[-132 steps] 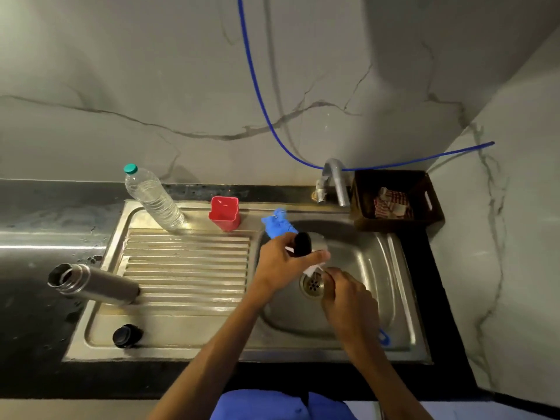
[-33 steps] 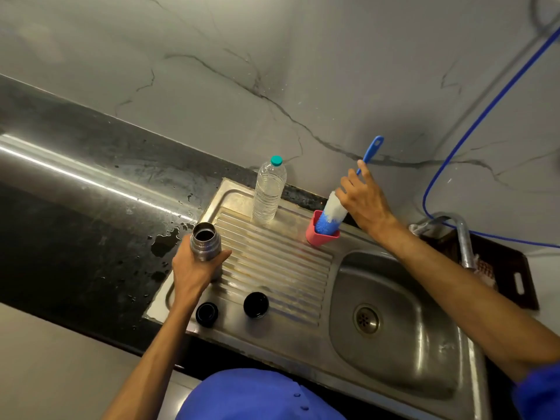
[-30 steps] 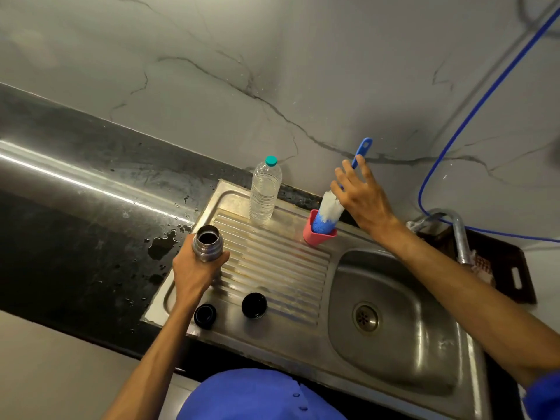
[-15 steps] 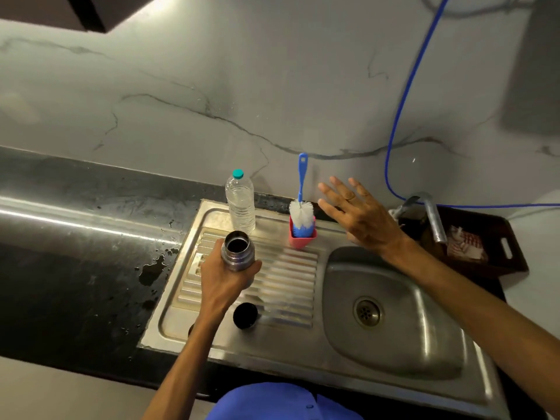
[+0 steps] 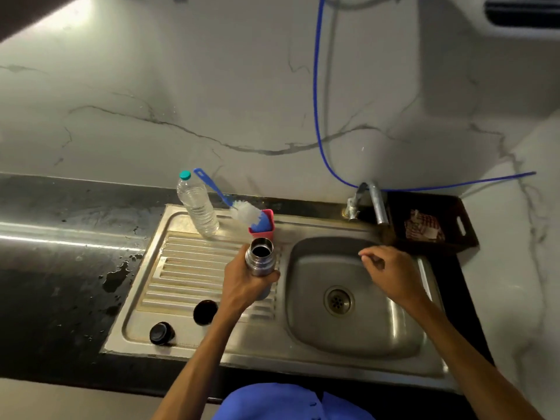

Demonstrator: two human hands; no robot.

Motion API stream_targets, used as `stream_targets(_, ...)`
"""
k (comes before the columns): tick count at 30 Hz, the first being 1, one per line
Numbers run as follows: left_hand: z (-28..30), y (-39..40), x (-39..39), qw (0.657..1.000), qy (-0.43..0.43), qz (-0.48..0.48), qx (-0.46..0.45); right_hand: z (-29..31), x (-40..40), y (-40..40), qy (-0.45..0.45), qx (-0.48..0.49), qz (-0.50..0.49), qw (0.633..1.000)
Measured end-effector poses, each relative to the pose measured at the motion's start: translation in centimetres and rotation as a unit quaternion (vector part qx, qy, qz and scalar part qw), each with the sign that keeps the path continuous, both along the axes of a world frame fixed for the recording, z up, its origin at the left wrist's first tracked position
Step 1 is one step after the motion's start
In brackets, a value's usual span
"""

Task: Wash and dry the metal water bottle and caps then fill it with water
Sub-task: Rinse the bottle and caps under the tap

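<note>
- Wall (image 5: 212,86): pale marble-look panel with dark veins, running behind the whole work area; a blue hose (image 5: 316,101) hangs down across it and runs off to the right.
- Table (image 5: 60,268): dark, glossy surface, with water spots and a small puddle just left of the sink unit.
- Sink (image 5: 403,368): stainless steel unit set into the table, ribbed drainboard on the left, basin with drain on the right.
- Tray (image 5: 468,234): dark, with a cut-out handle, at the back right corner beside the basin; holds a red-and-white patterned item that cannot be identified.
- Tap (image 5: 377,206): metal spout at the back rim of the basin, just left of the tray.
- Plastic bottle (image 5: 198,207): clear, teal cap, upright at the back of the drainboard.
- Metal water bottle (image 5: 260,260): uncapped, mouth open and facing up, held above the right edge of the drainboard, near the basin.
- Left hand (image 5: 245,287): fingers wrapped round the lower body of the metal water bottle.
- Right hand (image 5: 391,274): over the basin, holding nothing, fingers loosely curled, thumb and forefinger close together.
- Bottle brush (image 5: 242,212): blue handle, white bristles, head down in a pink cup (image 5: 268,227) at the back of the drainboard, handle leaning left toward the plastic bottle.
- Larger black cap (image 5: 205,312): resting on the front of the drainboard, just left of the left wrist.
- Smaller black cap (image 5: 162,333): near the front left corner of the drainboard, apart from the larger one.
</note>
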State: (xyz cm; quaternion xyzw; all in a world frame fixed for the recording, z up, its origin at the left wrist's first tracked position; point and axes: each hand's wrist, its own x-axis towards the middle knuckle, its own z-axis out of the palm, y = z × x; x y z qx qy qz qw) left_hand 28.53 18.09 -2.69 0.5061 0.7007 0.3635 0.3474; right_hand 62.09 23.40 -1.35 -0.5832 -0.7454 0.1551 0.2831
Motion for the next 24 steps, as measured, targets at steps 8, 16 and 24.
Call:
stream_targets(8, -2.1, -0.5, 7.8, 0.999, 0.008, -0.029, -0.023, -5.0, 7.4, -3.5, 0.058, -0.122, -0.060, 0.989)
stream_targets(16, -3.6, -0.8, 12.4, 0.999, 0.004, -0.032, -0.039, -5.9, 9.7, -2.9, 0.065, -0.159, -0.045, 0.984)
stream_targets(24, -5.3, 0.7, 15.1, 0.997, 0.025, -0.054, -0.044, -4.2, 9.8, -0.6, 0.079, -0.186, 0.001, 0.979)
